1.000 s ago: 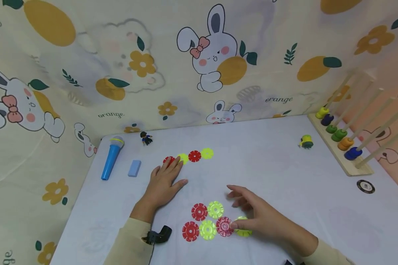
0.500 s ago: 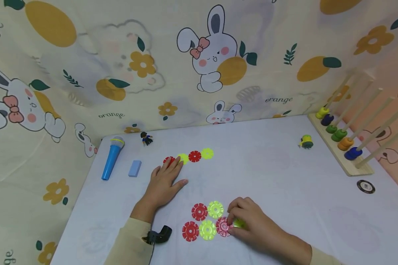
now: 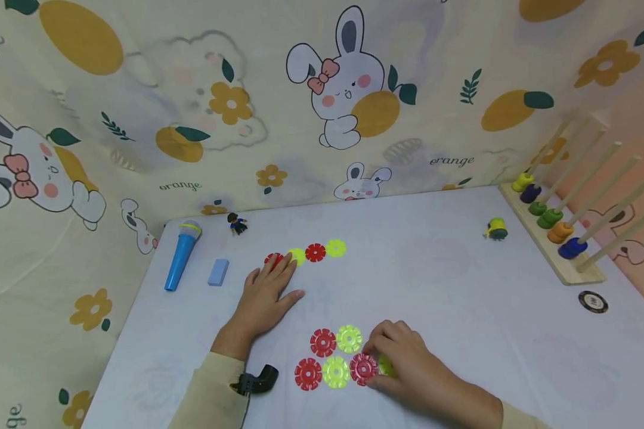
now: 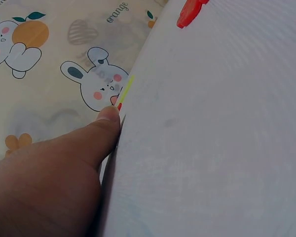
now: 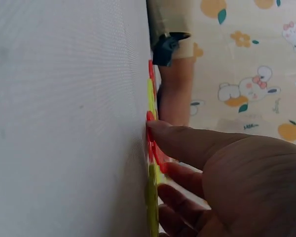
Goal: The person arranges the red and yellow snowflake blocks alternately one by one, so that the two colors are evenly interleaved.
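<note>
Right hand (image 3: 408, 366) now curled over yellow disc (image 3: 385, 364), apparently pinching it, left hand (image 3: 265, 295) unmoved, fingers flat.

The only readable text is the word "orange", printed in script on the patterned cloth backdrop (image 3: 322, 119). In the head view it stands at left and right; the left wrist view shows it once.

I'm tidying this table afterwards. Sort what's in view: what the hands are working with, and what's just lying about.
In use:
near cluster of discs
yellow disc under right hand
far row of discs, left hand touching its end

Lying about:
blue microphone
blue block
small figure
yellow-green toy
peg rack
black-and-white chip
</note>
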`<state>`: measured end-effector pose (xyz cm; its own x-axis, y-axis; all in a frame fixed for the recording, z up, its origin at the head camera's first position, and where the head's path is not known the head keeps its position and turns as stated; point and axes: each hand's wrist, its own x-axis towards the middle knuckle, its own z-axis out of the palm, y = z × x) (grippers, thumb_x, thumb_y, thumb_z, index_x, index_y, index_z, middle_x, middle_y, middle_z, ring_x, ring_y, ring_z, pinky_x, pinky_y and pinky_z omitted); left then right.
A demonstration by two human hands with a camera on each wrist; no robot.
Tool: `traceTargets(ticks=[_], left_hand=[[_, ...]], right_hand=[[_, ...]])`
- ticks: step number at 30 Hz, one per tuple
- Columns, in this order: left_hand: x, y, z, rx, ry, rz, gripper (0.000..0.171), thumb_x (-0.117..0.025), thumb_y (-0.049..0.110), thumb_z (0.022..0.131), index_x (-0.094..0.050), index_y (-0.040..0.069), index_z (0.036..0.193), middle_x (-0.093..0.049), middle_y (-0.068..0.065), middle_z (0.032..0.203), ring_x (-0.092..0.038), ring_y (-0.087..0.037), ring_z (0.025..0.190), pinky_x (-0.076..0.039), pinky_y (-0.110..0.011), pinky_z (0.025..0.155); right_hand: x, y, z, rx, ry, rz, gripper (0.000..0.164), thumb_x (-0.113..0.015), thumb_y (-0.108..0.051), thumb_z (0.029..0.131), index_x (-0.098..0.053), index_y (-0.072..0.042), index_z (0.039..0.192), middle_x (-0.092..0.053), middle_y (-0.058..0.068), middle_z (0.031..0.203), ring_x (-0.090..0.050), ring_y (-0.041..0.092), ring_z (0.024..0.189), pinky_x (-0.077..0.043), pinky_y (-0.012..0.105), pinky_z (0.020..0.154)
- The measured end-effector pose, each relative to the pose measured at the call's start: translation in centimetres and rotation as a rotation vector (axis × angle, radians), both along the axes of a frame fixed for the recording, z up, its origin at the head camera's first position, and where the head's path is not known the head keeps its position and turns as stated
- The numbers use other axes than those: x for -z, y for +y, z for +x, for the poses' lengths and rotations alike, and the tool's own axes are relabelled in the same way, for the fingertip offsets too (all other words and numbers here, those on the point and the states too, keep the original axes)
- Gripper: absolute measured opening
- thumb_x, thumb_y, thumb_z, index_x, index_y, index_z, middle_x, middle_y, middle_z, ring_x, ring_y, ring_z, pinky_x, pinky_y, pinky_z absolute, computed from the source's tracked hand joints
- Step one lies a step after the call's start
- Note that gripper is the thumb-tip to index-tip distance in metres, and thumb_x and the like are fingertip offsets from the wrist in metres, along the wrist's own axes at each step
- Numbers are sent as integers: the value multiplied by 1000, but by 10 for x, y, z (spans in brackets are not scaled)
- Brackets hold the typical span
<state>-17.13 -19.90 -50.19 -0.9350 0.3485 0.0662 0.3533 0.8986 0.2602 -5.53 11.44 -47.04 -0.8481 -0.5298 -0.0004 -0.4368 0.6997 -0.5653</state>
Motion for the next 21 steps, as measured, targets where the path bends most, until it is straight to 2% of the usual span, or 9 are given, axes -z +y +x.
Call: traceTargets(ticks=[3, 5, 9, 12, 15, 18, 21], left_hand=[[0, -1, 0, 2, -4, 3, 75, -43, 66, 90, -28, 27, 152, -15, 9, 158, -3, -22, 144, -9, -58, 108], [0, -1, 0, 1, -6, -2, 76, -42, 67, 90, -27, 27, 152, -15, 9, 158, -3, -21, 144, -9, -58, 109], [1, -1, -1, 2, 3, -5, 76, -41, 67, 90, -27, 27, 152, -15, 9, 158, -4, -22, 144, -9, -58, 109], [1, -1, -1, 6, 5, -1, 76, -41, 67, 90, -27, 26, 152, -15, 8, 158, -3, -22, 144, -9, -58, 108], [2, -1, -1, 8, 6, 5, 76, -42, 67, 90, -27, 26, 152, -15, 8, 158, -3, -23, 144, -9, -58, 108], [3, -1, -1, 8, 7, 7, 76, -41, 67, 90, -27, 26, 152, -15, 9, 158, -3, -22, 144, -9, -59, 108], [3, -2, -2, 6, 8, 2, 76, -41, 68, 89, -27, 26, 152, -15, 9, 158, -3, -22, 144, -9, -59, 108]], right_hand=[[-2, 1, -1, -13, -65, -57, 42, -82, -41, 74, -56, -33, 107, -50, -23, 101, -43, 3, 95, -37, 38, 81], [-4, 1, -3, -29, -99, -115, 36, -80, -37, 77, -56, -35, 104, -53, -24, 96, -48, 2, 91, -35, 38, 80], [-11, 2, -15, -38, -186, -271, 19, -73, -25, 86, -61, -33, 99, -60, -19, 91, -56, 6, 82, -44, 29, 79], [-15, 7, -34, 59, -256, -343, 20, -71, -23, 88, -62, -33, 103, -62, -12, 87, -57, 12, 75, -51, 26, 65], [-13, 15, -60, 188, -264, -374, 23, -70, -20, 89, -62, -32, 108, -60, -4, 84, -56, 18, 72, -51, 29, 58], [-7, 22, -86, 292, -260, -399, 24, -68, -17, 91, -62, -26, 112, -59, 2, 87, -57, 22, 74, -52, 30, 58], [-3, 25, -109, 352, -266, -418, 26, -65, -13, 92, -59, -20, 117, -59, 6, 94, -60, 24, 77, -55, 31, 64]])
